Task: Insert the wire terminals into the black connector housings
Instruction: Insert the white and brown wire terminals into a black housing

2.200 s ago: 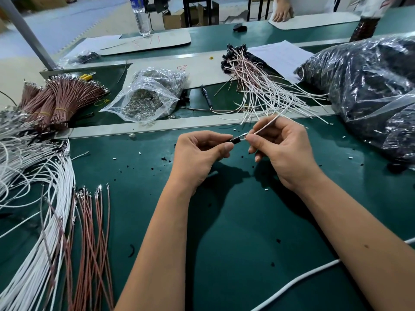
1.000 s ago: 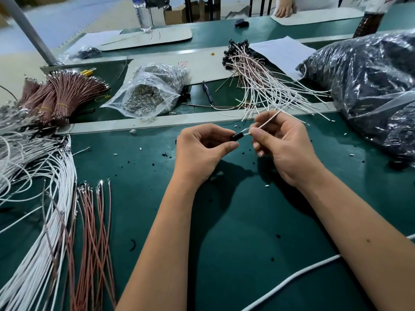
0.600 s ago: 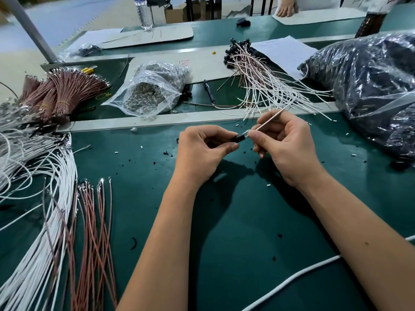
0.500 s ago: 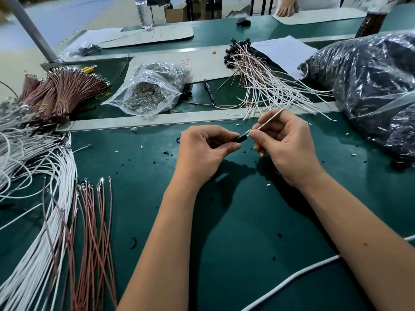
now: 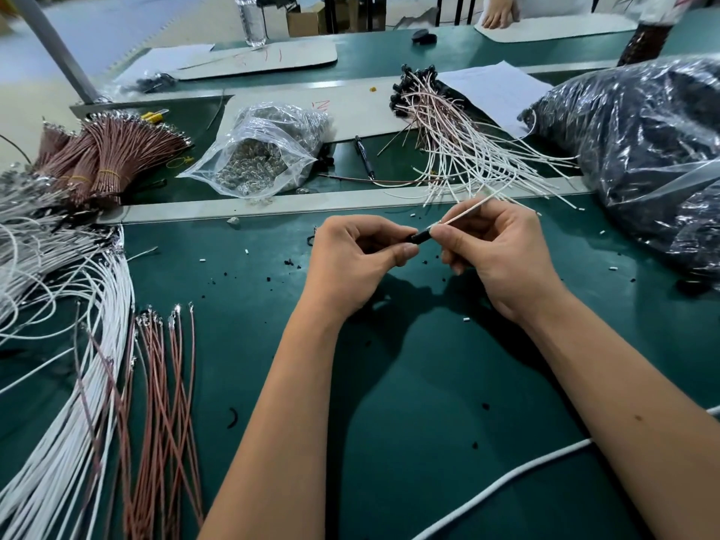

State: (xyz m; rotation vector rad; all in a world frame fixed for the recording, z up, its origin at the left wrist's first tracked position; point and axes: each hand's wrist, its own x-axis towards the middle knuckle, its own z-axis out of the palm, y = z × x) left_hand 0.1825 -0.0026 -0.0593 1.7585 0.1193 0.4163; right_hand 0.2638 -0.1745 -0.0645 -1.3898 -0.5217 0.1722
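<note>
1. Far left of bench: loose white wires (image 5: 58,383) fan toward the near edge; brown wires (image 5: 163,403) lie beside them, terminal ends pointing far. A banded brown bundle (image 5: 105,157) sits at far left.
2. Left-centre, far: clear bag of metal terminals (image 5: 265,157) lies beyond the grey rail (image 5: 272,204).
3. Left hand (image 5: 350,263), held above the mat: thumb and forefinger curled, pinching the black connector housing (image 5: 420,237). Housing's long axis runs left-near to right-far; its open end faces the right hand.
4. Right hand (image 5: 502,259): fingers curled, pinching the white wire (image 5: 467,208) right at the housing's mouth. Wire continues the same line, rising far-right past the knuckles. Terminal itself hidden; seating depth cannot be told.
5. Judgement: the push must go along that shared axis, right hand toward left; both hands are at the joint, so travel left is small.
6. Right, far: finished white leads with black housings (image 5: 448,122); dark plastic bag (image 5: 643,157) at far right.
7. Surface: green mat (image 5: 389,422), scattered with black and white scraps.
</note>
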